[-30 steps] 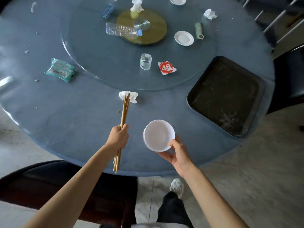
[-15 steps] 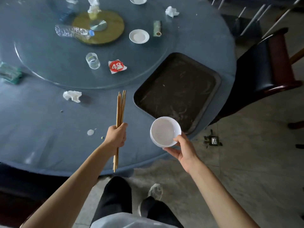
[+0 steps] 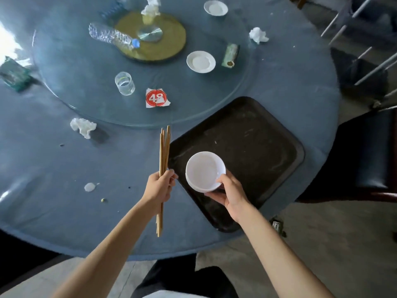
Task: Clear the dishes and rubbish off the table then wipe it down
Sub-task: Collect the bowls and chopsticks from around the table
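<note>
My left hand (image 3: 159,189) grips a bundle of wooden chopsticks (image 3: 163,151), held upright over the round blue table (image 3: 53,168), just left of the black tray (image 3: 257,147). My right hand (image 3: 229,192) holds a white bowl (image 3: 204,171) by its near rim, above the tray's near left part. On the glass turntable (image 3: 193,108) lie a small white dish (image 3: 200,61), a clear glass (image 3: 125,83), a plastic bottle (image 3: 111,36), a red-and-white wrapper (image 3: 156,98) and a green roll (image 3: 231,55). A crumpled tissue (image 3: 82,126) lies on the cloth.
Another white dish (image 3: 215,7) and a tissue (image 3: 258,35) sit at the far side, a green packet (image 3: 14,74) at the left edge. A dark chair (image 3: 369,151) stands right of the table. Crumbs and a white spot (image 3: 89,187) mark the near cloth.
I have stepped right along the table. The bowl in my right hand has moved from off the tray's corner to above the tray; the chopsticks came along to the tray's left edge.
</note>
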A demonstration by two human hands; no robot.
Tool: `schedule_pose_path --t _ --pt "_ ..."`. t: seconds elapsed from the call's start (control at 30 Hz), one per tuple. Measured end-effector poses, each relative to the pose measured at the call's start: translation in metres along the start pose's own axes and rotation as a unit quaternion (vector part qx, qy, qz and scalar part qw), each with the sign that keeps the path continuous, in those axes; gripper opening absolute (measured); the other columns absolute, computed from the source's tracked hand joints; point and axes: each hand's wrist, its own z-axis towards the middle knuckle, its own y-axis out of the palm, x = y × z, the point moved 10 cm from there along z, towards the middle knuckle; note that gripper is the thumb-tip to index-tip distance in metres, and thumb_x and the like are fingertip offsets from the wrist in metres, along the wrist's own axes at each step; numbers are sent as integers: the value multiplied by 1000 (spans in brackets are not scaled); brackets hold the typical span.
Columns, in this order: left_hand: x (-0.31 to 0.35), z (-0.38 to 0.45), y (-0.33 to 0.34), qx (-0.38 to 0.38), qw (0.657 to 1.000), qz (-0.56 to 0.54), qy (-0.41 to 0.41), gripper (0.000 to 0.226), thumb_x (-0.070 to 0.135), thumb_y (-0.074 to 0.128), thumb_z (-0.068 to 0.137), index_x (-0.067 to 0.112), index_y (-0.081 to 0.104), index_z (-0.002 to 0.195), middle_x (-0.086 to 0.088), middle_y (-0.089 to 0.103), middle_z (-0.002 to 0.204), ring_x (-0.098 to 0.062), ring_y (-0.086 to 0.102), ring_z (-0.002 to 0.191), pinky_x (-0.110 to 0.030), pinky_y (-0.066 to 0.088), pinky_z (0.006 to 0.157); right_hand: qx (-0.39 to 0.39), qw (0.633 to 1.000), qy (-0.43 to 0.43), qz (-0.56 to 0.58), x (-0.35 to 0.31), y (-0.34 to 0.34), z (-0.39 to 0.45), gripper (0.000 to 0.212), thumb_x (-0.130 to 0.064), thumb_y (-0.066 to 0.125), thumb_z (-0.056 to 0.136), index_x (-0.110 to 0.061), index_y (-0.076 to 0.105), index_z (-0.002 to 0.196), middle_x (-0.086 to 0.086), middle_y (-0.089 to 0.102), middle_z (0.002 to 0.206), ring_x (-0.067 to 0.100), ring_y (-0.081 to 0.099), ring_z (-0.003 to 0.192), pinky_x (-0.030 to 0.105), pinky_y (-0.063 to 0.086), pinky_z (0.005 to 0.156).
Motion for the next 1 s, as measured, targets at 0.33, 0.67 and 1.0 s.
schedule_pose_path --t 0.33,0.67,1.0 --pt "-10 0 0 115 988 -96 22 43 30 53 101 21 32 65 9 33 46 -5 26 37 -17 24 34 -114 980 57 -155 -43 29 57 42 -10 52 96 -28 63 132 11 54 132 35 61 117 48 62 87" --pt "3 -38 31 180 962 -96 181 52 58 55 94 24 32 62 8 31 53 -11 27 46 -25 27 41 -119 911 -44 -393 -99 9 52 66 -57 59 92 -34 39 150 0 58 123 20 68 103 44 60 90" --pt "32 -87 39 232 904 50 355 25 28 52 100 51 60 94 30 62 96 5 61 89 -9 45 75 -417 762 -299 -396 -69 157 -93 41 -20 83 84 -13 65 119 6 76 96 12 73 94 37 56 92"
